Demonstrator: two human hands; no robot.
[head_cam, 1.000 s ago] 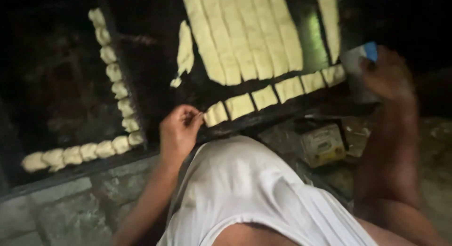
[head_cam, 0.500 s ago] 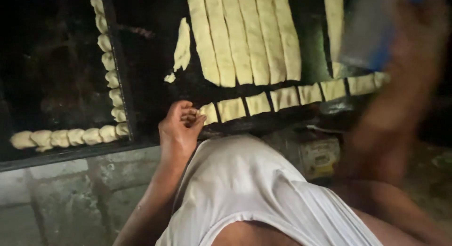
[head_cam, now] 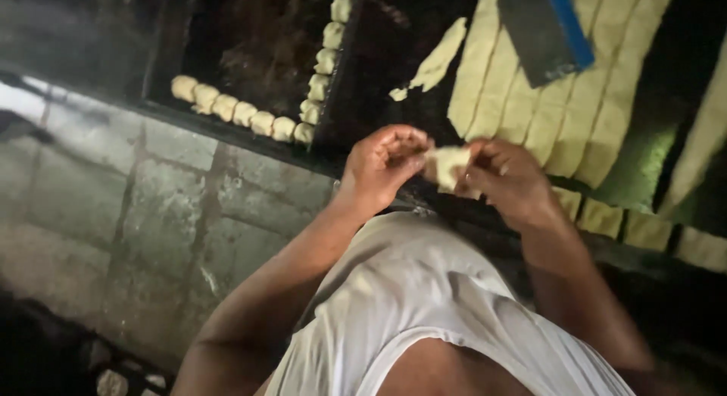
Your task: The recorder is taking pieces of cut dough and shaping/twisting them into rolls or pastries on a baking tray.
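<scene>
My left hand point(head_cam: 386, 165) and my right hand point(head_cam: 509, 180) meet over the front edge of a dark work surface, both pinching one small pale piece of dough point(head_cam: 448, 167) between their fingertips. Just beyond them lie long cut strips of dough point(head_cam: 530, 101) side by side. A flat dark scraper with a blue handle point(head_cam: 547, 31) rests on top of the strips. Cut dough squares point(head_cam: 602, 216) line the front edge to the right of my right hand.
A dark baking tray point(head_cam: 250, 40) at the left holds shaped dough pieces point(head_cam: 242, 112) in a row along its front and right sides. A loose dough scrap point(head_cam: 435, 61) lies between tray and strips. Grey stone flooring point(head_cam: 136, 214) is below left.
My right hand has let go of the scraper, which now lies on the strips, and has come in to join my left hand on a piece of dough. The camera has shifted right.
</scene>
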